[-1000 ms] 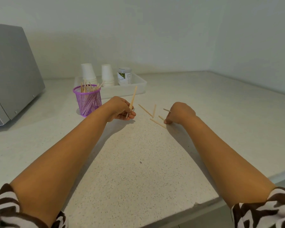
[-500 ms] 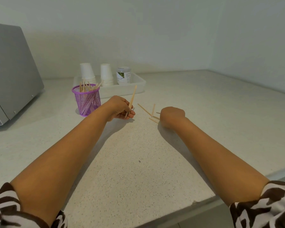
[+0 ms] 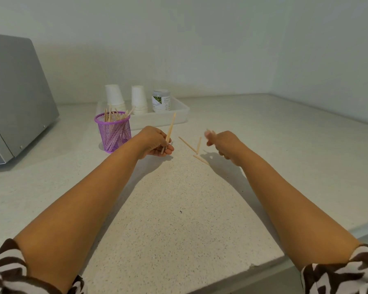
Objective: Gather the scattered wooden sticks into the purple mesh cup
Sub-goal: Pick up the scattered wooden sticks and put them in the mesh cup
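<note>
Your left hand (image 3: pixel 155 141) curls around a small bunch of wooden sticks (image 3: pixel 170 132), their tips pointing up and away, just right of the purple mesh cup (image 3: pixel 114 132). Your right hand (image 3: pixel 225 145) sits farther right of the cup, fingers curled; its fingertips are blurred, so you cannot tell whether it grips anything. Between your hands, 3 loose sticks (image 3: pixel 187 144) lie flat on the speckled counter (image 3: pixel 179 209), well right of the cup. The cup stands upright with many sticks leaning inside, just in front of a white tray (image 3: pixel 179 115) with paper cups (image 3: pixel 115 98).
</note>
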Motion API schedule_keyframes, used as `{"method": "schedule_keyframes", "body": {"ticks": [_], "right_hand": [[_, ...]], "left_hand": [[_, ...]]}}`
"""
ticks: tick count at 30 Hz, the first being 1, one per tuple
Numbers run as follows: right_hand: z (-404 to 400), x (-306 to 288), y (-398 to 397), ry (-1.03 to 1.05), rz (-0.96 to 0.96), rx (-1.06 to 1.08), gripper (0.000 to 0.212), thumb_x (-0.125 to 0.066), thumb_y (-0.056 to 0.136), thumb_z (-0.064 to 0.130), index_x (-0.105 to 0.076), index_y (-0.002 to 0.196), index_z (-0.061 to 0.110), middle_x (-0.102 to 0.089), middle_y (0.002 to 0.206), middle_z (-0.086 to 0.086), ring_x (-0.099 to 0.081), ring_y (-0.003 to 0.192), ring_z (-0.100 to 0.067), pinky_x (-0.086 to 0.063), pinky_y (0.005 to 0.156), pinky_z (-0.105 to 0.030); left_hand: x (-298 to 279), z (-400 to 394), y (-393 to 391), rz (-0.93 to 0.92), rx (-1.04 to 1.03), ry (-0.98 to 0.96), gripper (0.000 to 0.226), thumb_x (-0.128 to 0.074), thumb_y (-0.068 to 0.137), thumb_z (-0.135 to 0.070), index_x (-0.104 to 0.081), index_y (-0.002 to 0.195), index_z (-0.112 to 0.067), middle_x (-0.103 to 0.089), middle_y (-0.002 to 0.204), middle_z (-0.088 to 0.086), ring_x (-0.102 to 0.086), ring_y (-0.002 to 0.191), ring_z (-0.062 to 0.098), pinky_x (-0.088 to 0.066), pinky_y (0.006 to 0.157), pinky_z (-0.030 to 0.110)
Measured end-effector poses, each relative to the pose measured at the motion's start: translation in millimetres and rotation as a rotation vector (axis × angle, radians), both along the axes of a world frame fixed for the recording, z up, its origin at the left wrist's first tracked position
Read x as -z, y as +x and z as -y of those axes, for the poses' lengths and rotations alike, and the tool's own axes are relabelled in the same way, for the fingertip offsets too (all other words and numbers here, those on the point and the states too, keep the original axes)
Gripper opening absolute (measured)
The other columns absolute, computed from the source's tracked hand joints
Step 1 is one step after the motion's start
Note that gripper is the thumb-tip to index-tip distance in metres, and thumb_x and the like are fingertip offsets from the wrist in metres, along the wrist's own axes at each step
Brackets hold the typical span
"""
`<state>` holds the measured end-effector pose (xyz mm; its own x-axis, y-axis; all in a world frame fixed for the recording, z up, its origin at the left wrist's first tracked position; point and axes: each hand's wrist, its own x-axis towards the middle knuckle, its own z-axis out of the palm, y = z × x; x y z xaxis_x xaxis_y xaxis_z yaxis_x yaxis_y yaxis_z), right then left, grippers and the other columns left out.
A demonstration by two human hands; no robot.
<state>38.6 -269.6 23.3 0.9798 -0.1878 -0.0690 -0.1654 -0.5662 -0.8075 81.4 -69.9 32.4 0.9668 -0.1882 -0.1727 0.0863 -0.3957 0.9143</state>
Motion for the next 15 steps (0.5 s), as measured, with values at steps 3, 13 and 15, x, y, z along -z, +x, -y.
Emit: {"method": "schedule_keyframes", "body": {"ticks": [3, 13, 15], "right_hand": [[-5.4, 4.6, 3.7, -0.480, -0.119, -0.119, 0.039, -0.065, 0.083, 0.043, -0.056, 0.075, 0.006, -0.049, 0.067, -0.001, -0.046, 0.060, -0.015, -0.035, 0.056, -0.023], [-27.8, 8.1, 1.6, -0.825, -0.220, -0.194, 0.029, -0.048, 0.092, 0.013, -0.043, 0.064, 0.011, -0.040, 0.066, 0.001, -0.039, 0.057, -0.012, -0.032, 0.051, -0.022], [-28.9, 8.8, -0.9, -0.852, -0.224, -0.229, 0.018, -0.044, 0.094, 0.011, -0.048, 0.077, 0.009, -0.040, 0.067, 0.001, -0.037, 0.056, -0.011, -0.031, 0.052, -0.022]], "left_hand": [[-0.2, 0.0, 0.0, 0.002, -0.001, -0.007, 0.020, -0.047, 0.090, 0.010, -0.058, 0.078, -0.003, -0.064, 0.076, 0.015, -0.061, 0.063, 0.020, -0.055, 0.057, 0.023], [0.2, 0.5, -0.5, 0.003, -0.015, -0.017, 0.020, -0.047, 0.089, 0.011, -0.058, 0.078, -0.002, -0.064, 0.074, 0.014, -0.063, 0.052, 0.014, -0.055, 0.049, 0.020], [0.5, 0.6, 0.0, 0.007, -0.019, -0.014, 0.020, -0.047, 0.089, 0.011, -0.058, 0.079, -0.002, -0.065, 0.074, 0.014, -0.062, 0.055, 0.015, -0.055, 0.050, 0.020]]}}
